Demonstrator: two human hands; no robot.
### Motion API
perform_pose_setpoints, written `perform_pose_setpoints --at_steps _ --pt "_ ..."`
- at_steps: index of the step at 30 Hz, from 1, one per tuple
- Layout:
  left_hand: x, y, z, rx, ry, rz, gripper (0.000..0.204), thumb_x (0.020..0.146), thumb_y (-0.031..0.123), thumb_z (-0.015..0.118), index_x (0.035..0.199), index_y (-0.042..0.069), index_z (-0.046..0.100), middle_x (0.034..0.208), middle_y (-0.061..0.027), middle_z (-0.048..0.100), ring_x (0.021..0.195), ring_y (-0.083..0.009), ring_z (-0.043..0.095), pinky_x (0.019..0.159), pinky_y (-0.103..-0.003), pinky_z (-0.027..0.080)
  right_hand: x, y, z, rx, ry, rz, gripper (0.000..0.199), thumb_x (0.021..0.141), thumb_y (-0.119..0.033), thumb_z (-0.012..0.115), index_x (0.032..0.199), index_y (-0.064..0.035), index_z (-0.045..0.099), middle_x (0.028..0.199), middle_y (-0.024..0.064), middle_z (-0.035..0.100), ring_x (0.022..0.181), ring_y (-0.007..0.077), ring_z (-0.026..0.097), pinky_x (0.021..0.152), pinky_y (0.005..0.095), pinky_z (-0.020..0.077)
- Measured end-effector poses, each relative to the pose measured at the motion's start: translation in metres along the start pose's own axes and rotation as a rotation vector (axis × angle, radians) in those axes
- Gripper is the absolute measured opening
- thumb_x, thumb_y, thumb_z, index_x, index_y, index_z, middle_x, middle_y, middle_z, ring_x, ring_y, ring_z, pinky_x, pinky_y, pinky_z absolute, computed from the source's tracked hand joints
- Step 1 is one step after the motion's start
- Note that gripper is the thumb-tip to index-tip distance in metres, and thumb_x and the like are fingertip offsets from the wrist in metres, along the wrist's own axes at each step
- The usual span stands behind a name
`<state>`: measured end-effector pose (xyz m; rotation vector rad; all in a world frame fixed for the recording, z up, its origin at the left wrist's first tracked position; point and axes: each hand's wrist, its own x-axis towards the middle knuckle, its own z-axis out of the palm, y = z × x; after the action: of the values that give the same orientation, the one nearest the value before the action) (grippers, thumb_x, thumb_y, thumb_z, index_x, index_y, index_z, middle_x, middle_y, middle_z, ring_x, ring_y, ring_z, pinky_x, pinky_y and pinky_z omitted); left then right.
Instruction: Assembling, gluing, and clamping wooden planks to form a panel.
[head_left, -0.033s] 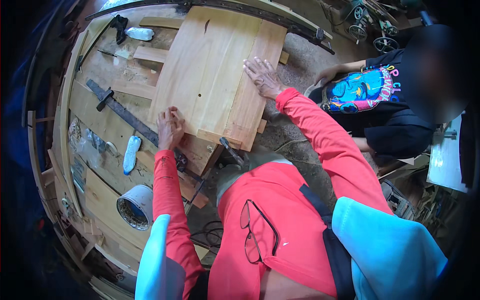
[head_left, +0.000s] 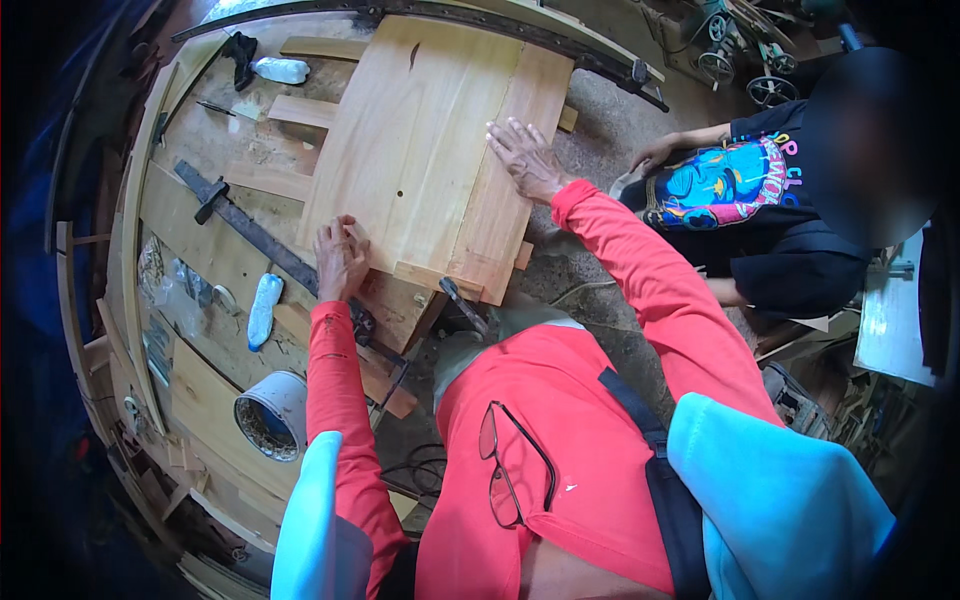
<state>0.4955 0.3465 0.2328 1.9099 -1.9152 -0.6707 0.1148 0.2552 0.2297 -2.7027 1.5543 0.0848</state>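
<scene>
A broad panel of pale wooden boards [head_left: 420, 150] lies before me, with a small dark hole and a knot mark. My right hand [head_left: 530, 162] rests flat on its right part, fingers stretched out. At the near left edge, my left hand [head_left: 342, 258] has its fingers curled against the panel; its palm side is hidden. A wood block [head_left: 430, 275] sits on the panel's near end, and a metal clamp screw [head_left: 463, 303] stands against it. Along the far end runs a long dark bar clamp [head_left: 470, 18].
Left of the panel lie another bar clamp [head_left: 250, 232], a white plastic bottle [head_left: 280, 70] and a blue-white bottle [head_left: 264, 312] on the bench. A white bucket [head_left: 270, 415] stands nearer. On the right sits another person [head_left: 740, 185], one hand near the panel's side.
</scene>
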Motion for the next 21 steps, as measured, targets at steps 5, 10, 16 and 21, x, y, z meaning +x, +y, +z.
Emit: perform_pose_setpoints --at_steps 5,10,16,21 --pt "-0.001 0.001 0.006 0.131 0.037 -0.011 0.051 0.079 0.011 0.073 0.126 0.01 0.052 0.109 -0.0185 0.055 0.103 -0.0379 0.054 0.093 -0.048 0.045 0.008 0.022 -0.002 0.067 -0.05 -0.027 0.069 0.082 -0.002 0.061 0.149 -0.0072 0.044 0.158 0.0111 0.038 0.145 0.0393 0.036 0.116 0.0545 0.0344" --pt "0.002 -0.005 0.006 0.146 -0.005 -0.032 0.054 0.079 0.011 0.074 0.127 0.01 0.05 0.115 -0.0201 0.053 0.111 -0.0415 0.051 0.099 -0.049 0.043 0.016 0.054 0.006 -0.061 0.103 -0.03 0.076 0.077 -0.001 0.065 0.149 -0.015 0.045 0.159 0.008 0.038 0.144 0.0388 0.039 0.115 0.0534 0.0368" --pt "0.008 -0.007 0.004 0.115 -0.041 -0.048 0.055 0.077 0.011 0.076 0.125 0.011 0.05 0.112 -0.0186 0.053 0.108 -0.0388 0.052 0.096 -0.049 0.044 0.028 0.06 0.007 -0.03 -0.005 -0.039 0.073 0.08 -0.003 0.062 0.151 -0.0142 0.044 0.161 0.0075 0.035 0.145 0.0391 0.037 0.112 0.0559 0.0373" --pt "0.006 -0.019 0.008 0.122 -0.051 -0.025 0.055 0.076 0.009 0.077 0.124 0.01 0.05 0.104 -0.0147 0.054 0.102 -0.0333 0.054 0.092 -0.045 0.045 0.025 0.049 0.002 -0.033 -0.008 -0.03 0.074 0.079 -0.004 0.061 0.151 -0.0112 0.043 0.161 0.0087 0.035 0.146 0.0391 0.035 0.112 0.0554 0.0378"
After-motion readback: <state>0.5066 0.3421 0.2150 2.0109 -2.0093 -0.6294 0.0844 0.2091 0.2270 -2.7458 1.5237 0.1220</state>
